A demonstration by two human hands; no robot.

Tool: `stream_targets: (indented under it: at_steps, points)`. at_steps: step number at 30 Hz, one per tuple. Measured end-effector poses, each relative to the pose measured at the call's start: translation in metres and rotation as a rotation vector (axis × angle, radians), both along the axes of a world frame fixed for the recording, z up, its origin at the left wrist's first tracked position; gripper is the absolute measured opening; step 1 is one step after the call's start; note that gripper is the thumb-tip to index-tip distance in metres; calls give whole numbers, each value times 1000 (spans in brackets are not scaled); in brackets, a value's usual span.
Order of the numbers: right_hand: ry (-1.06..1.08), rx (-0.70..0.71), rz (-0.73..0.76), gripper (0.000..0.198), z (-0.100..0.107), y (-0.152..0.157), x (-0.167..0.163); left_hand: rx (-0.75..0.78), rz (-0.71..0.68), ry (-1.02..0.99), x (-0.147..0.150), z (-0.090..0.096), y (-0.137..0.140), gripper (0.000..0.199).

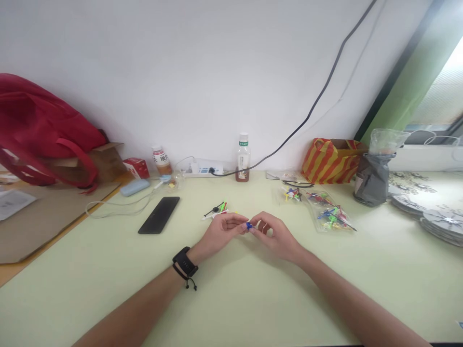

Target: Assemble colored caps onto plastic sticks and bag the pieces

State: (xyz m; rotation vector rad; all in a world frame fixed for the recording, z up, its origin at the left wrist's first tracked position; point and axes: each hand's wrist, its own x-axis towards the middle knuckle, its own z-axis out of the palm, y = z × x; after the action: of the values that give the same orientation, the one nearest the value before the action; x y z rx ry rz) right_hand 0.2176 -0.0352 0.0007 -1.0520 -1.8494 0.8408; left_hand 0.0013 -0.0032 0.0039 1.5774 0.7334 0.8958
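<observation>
One held blue piece [249, 225] (two hands [220, 231] [277, 236]), two bottles [243, 160] [161, 161], one phone [159, 215], one backpack [47, 125].

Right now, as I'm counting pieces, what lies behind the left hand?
Behind the left hand lie small pieces, including black, green, red and white. Whatever the hand itself covers cannot be seen.

White wall [181, 72]; window [441, 96], apparently frosted.

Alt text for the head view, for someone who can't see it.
Left hand and right hand hold a small blue piece above a pale green table. A black phone lies at left, clear bags of colourful pieces at right.
</observation>
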Motion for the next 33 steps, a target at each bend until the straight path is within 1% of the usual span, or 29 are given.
stream_targets:
  at_steps: [1, 3, 5, 7, 8, 10, 12, 13, 14, 17, 19, 21, 23, 25, 27, 29, 30, 33]
  points:
    - [-6, -3, 2, 16, 0, 0, 0, 50, 18, 43, 0, 0, 0, 30]
    - [-25, -19, 18, 16, -2, 2, 1, 220, 106, 159, 0, 2, -1, 29]
    - [-62, -32, 13, 15, -4, 4, 3, 440, 244, 278, -2, 5, 0, 30]
    - [-138, -27, -42, 12, -7, 7, 5, 614, 375, 379, -7, 6, 5, 33]
    - [-191, -19, -82, 11, -9, 8, 7, 663, 425, 431, -11, 6, 8, 36]
    - [-306, 11, -145, 11, -12, 10, 10, 703, 513, 540, -19, 2, 18, 42]
    - [-392, 47, -159, 12, -14, 12, 13, 667, 534, 635, -27, -5, 28, 46]
    - [-414, 64, -152, 12, -14, 12, 14, 626, 522, 652, -30, -9, 32, 45]
    - [-423, 78, -141, 12, -15, 12, 14, 585, 482, 636, -33, -12, 34, 41]
    - [-413, 105, -115, 13, -15, 11, 13, 483, 318, 494, -31, -14, 33, 31]
    - [-395, 121, -105, 12, -16, 11, 12, 414, 190, 394, -26, -10, 25, 34]
    - [-377, 142, -99, 11, -17, 11, 11, 334, 15, 354, -20, -2, 15, 39]
    - [-354, 169, -90, 10, -17, 11, 11, 280, -91, 346, -14, 5, 4, 40]
    - [-326, 195, -84, 8, -16, 11, 11, 225, -136, 327, -11, 10, -3, 43]
    - [-302, 213, -73, 10, -14, 10, 13, 217, -169, 300, -10, 12, -6, 44]
    - [-290, 222, -56, 14, -13, 10, 14, 269, -157, 299, -10, 12, -8, 48]
    - [-288, 226, -47, 16, -12, 10, 14, 312, -132, 317, -10, 11, -8, 53]
    - [-294, 233, -41, 18, -12, 10, 15, 440, -77, 412, -11, 7, -9, 75]
